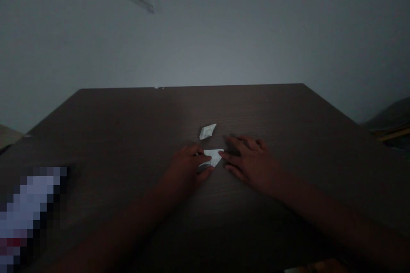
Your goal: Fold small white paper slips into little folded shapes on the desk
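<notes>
A small white folded paper piece (214, 156) lies on the dark wooden table (128, 136) between my hands. My left hand (185, 167) pinches its left side, thumb and fingers closed on the paper. To the right, my right hand (248, 158) rests on the table with fingers stretched out flat, fingertips touching the paper's right tip. A second small folded white paper (208, 131) lies a little farther back, apart from both hands.
The room is dim. A plain grey wall stands behind the table's far edge. A blurred white and red patch (25, 213) sits at the table's near left. Dark objects (392, 123) lie beyond the right edge.
</notes>
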Motion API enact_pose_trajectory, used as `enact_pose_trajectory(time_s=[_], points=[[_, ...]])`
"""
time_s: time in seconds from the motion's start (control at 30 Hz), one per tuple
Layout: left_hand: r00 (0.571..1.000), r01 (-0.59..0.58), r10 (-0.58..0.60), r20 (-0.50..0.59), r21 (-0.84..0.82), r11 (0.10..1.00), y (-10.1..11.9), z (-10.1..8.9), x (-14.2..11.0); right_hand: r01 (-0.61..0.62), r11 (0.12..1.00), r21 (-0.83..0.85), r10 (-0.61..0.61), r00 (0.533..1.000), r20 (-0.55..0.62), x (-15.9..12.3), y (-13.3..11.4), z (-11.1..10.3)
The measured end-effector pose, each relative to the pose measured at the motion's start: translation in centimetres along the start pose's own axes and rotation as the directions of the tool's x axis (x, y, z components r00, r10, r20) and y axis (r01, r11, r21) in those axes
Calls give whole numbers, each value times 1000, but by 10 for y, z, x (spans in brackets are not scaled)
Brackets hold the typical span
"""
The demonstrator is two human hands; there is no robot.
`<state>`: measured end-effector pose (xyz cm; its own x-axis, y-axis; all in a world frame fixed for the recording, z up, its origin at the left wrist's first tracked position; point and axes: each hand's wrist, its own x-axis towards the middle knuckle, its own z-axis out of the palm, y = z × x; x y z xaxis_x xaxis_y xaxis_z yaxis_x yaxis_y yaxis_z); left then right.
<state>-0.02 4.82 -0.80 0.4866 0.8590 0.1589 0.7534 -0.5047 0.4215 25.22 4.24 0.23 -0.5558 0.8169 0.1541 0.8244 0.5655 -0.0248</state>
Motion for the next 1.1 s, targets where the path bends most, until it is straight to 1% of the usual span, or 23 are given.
enact_pose_trajectory(time_s=[0.07, 0.13, 0.23, 0.3, 0.4, 0.53, 0.63, 0.8, 0.9, 1.0, 1.1], points=[[1000, -9, 9, -3, 5, 1000, 1, 1, -1, -2, 1000, -14, 2, 1000, -7, 0, -9, -1], [1000, -20, 20, -7, 5, 1000, 1, 2, -2, 32, 999, 8, -32, 999, -27, -1, -19, -1], [999, -39, 40, 8, -38, 999, -2, 2, -3, 186, 977, 109, -185, 983, -20, -2, -30, -1], [998, -53, 56, 25, -80, 995, -6, 1, -4, 235, 959, 160, -237, 972, -6, -2, -31, 0], [997, -60, 64, 41, -107, 993, -11, 0, -4, 241, 952, 190, -247, 969, 7, -3, -25, 1], [997, -50, 56, 49, -116, 992, -13, -1, -6, 266, 945, 191, -265, 964, -30, -4, -19, 2], [998, -37, 43, 47, -120, 992, -12, -2, -6, 267, 947, 176, -266, 963, -32, -6, -20, 4], [998, -19, 27, 63, -125, 992, -10, -3, -6, 213, 953, 218, -212, 977, -26, -8, -26, 5], [998, -14, 22, 54, -139, 990, -10, -3, -5, 194, 958, 212, -198, 980, 2, -8, -27, 5], [998, -27, 34, 44, -152, 988, -11, -2, -5, 214, 961, 177, -221, 975, 16, -8, -27, 5], [998, -18, 26, 53, -155, 988, -11, -2, -6, 225, 958, 179, -229, 973, 1, -7, -26, 5]])
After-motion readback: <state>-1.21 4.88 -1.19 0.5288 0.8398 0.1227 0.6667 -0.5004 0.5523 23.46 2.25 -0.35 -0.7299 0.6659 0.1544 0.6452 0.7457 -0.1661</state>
